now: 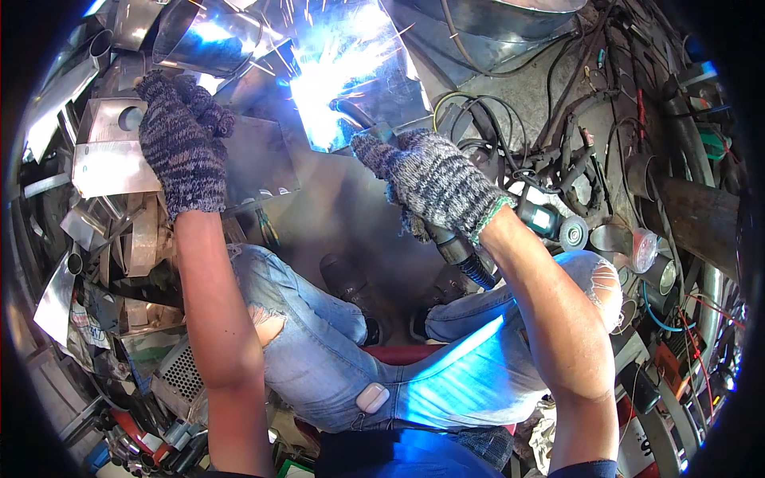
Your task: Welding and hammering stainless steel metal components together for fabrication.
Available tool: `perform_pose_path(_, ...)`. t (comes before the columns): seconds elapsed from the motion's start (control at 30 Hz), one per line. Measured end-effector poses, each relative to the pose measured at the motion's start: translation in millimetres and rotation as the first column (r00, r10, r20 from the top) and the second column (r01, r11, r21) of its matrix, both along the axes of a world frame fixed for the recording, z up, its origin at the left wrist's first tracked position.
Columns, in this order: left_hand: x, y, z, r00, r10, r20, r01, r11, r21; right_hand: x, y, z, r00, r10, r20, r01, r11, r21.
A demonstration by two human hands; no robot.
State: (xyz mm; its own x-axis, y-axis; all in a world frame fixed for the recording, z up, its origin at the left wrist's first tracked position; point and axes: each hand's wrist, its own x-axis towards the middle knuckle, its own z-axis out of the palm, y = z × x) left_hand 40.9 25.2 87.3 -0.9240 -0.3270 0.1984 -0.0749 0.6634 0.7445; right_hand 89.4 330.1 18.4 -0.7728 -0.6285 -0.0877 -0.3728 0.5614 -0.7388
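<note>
My right hand (438,171), in a grey-and-black knit glove, is wrapped round a welding torch (460,256) whose cable end sticks out below the palm. The torch's bent neck (352,111) reaches up and left to a bright arc, with sparks flying off it. The glare hides the nozzle tip and the spot being lit. A shiny sheet-metal piece (402,80) stands under and beside the arc. In the same kind of glove, my left hand (187,135) is closed beside a curved shiny metal piece (179,44); what its curled fingers hold is hidden.
Bent metal sheet (111,171) and scrap lie piled at the left. Cables (498,111) tangle over the floor at the right, near an angle grinder (550,219). A large round metal vessel (510,28) stands at the far right. A steel pipe (701,219) lies at the right edge.
</note>
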Motion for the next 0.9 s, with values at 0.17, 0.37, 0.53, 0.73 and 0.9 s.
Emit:
perform_pose_path(0.17,1.0,56.2,19.4,0.970,0.241,0.005,-0.186,0.733,0.655,1.2,6.1,-25.7,0.964,-0.159,0.214,0.208,0.951,-0.229)
perform_pose_path(0.37,1.5,51.6,18.8,0.965,0.261,-0.008,-0.190,0.725,0.662,-2.6,7.3,-12.3,0.993,-0.045,0.111,0.047,0.999,-0.015)
perform_pose_path(0.53,2.3,46.9,17.9,0.972,0.236,-0.020,-0.167,0.743,0.648,2.4,6.4,-7.2,0.985,0.086,-0.147,-0.068,0.989,0.130)
perform_pose_path(0.73,3.4,49.7,17.3,0.973,0.230,-0.014,-0.169,0.752,0.637,0.6,2.7,-1.3,0.988,-0.033,0.149,0.049,0.993,-0.103)
perform_pose_path(0.9,3.1,56.3,19.9,0.977,0.214,0.005,-0.172,0.772,0.612,4.5,8.9,-25.2,0.995,-0.092,0.046,0.101,0.964,-0.248)
